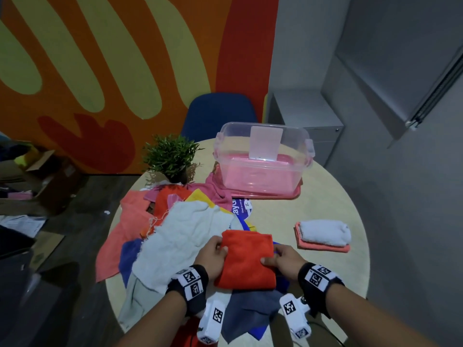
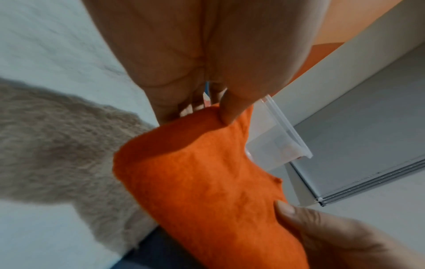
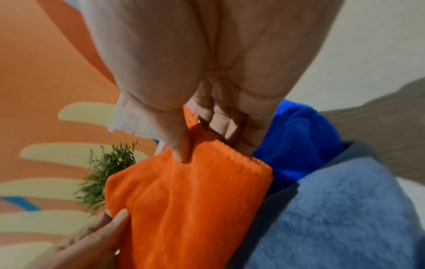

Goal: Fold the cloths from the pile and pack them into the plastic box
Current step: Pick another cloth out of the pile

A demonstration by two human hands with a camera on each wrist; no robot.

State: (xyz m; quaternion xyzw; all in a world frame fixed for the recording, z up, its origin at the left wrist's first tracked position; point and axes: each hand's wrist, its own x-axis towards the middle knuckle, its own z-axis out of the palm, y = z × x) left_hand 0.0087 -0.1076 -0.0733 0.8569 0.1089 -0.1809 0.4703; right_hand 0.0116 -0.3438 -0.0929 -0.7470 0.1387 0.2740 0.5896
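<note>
I hold a folded orange cloth (image 1: 246,259) over the pile of cloths (image 1: 180,229) at the near edge of the round counter (image 1: 325,209). My left hand (image 1: 213,254) pinches its left edge and my right hand (image 1: 283,259) pinches its right edge, thumbs on top. To fold well, I should keep the edges aligned and the layers flat. The plastic box (image 1: 263,156) stands at the far side; whether it holds any cloth is hard to make out.
</note>
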